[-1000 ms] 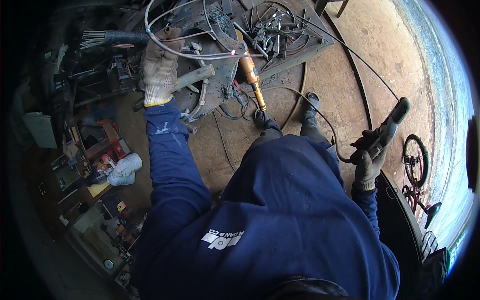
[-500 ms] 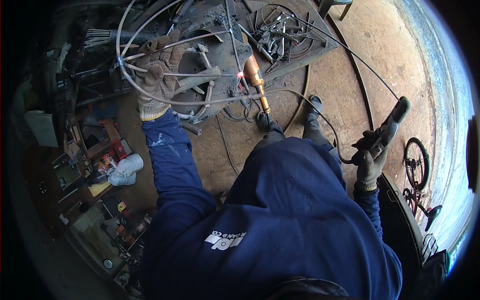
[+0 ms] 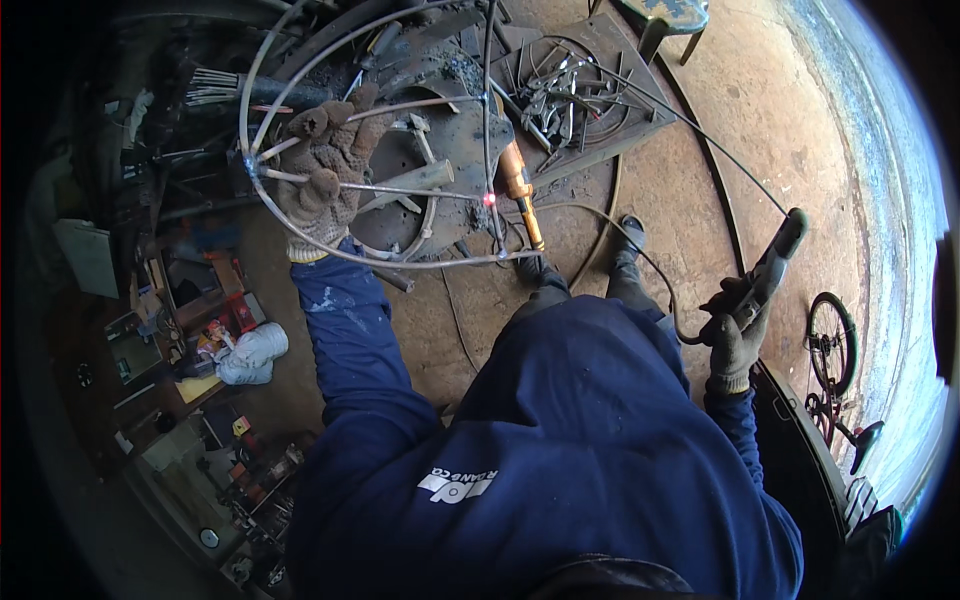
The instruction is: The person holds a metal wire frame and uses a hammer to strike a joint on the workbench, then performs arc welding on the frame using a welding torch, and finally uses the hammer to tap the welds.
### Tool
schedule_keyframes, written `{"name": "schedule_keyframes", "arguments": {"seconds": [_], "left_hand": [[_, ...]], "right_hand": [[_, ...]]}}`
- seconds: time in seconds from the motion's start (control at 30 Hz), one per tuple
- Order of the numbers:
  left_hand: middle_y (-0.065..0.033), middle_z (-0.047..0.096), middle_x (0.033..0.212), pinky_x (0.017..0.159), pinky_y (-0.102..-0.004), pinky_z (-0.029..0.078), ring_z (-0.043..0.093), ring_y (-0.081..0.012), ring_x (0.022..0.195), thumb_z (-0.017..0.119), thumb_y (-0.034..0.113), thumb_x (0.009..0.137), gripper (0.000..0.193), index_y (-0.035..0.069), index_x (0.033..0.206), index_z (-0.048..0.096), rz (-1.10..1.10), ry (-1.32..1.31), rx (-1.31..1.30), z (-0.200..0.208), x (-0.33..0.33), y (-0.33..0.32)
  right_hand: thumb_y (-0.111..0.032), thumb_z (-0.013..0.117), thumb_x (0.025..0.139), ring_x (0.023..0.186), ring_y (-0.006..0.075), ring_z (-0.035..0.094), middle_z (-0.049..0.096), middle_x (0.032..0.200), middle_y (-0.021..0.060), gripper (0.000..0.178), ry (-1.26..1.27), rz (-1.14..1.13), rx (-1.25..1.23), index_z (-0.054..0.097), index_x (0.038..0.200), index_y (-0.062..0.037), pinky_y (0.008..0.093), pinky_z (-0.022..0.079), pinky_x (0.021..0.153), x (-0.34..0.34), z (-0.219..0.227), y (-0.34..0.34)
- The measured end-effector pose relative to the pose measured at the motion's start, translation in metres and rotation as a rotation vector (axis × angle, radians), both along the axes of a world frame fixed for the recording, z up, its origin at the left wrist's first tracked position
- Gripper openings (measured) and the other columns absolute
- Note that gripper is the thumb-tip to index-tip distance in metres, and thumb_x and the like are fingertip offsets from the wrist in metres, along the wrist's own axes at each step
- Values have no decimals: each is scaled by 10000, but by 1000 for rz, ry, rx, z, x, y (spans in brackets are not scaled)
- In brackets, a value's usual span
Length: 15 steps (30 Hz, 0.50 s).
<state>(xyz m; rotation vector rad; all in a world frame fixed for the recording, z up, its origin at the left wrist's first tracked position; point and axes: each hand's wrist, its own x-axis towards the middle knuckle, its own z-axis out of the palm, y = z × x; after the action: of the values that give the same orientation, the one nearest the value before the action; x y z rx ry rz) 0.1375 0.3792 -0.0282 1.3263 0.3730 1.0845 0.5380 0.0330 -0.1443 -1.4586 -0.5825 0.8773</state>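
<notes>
My left hand (image 3: pixel 330 165), in a knitted work glove, is closed round the rods of a round metal rod frame (image 3: pixel 405 265) where several spokes meet. The frame is held over a dark metal worktable. A small pinkish-red glowing spot (image 3: pixel 489 200) shows where a spoke meets a crossing rod. Off to the right, my gloved right hand (image 3: pixel 740 335) grips a dark welding electrode holder (image 3: pixel 775 260), well apart from the frame. A long thin dark rod (image 3: pixel 690 135) reaches from its tip toward the table. A cable (image 3: pixel 655 250) hangs from the holder.
Beneath the frame lies an orange cylindrical tool (image 3: pixel 515 180). Scrap metal and tools (image 3: pixel 570 95) are heaped on the table's right part. A stool (image 3: pixel 675 15) stands beyond; a bicycle (image 3: pixel 830 345) is at right. Cluttered shelves (image 3: pixel 180 370) line the left. Cables cross the floor.
The rod frame and my left hand have come nearer to me, and the glowing spot looks a little duller. My right hand has hardly moved. The whole view has shifted slightly.
</notes>
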Motion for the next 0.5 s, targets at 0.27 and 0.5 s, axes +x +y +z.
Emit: {"name": "schedule_keyframes", "arguments": {"seconds": [0.27, 0.5], "left_hand": [[-165, 522, 1437, 1199, -596, 323, 366, -438, 1429, 804, 156, 841, 592, 62, 1370, 556, -61, -75, -40, 0, 0, 7], [-240, 541, 1367, 1157, -596, 384, 445, -454, 1366, 820, 146, 833, 583, -28, 1313, 536, 62, 48, -15, 11, 12, -2]], "right_hand": [[-295, 777, 790, 918, 209, 652, 607, 1184, 135, 767, 26, -26, -17, 423, 1413, -23, 379, 581, 772, -4, 3, 2], [-199, 718, 797, 928, 213, 656, 606, 1202, 141, 695, 47, -28, -23, 435, 1408, -25, 398, 594, 790, -5, 5, 3]]}}
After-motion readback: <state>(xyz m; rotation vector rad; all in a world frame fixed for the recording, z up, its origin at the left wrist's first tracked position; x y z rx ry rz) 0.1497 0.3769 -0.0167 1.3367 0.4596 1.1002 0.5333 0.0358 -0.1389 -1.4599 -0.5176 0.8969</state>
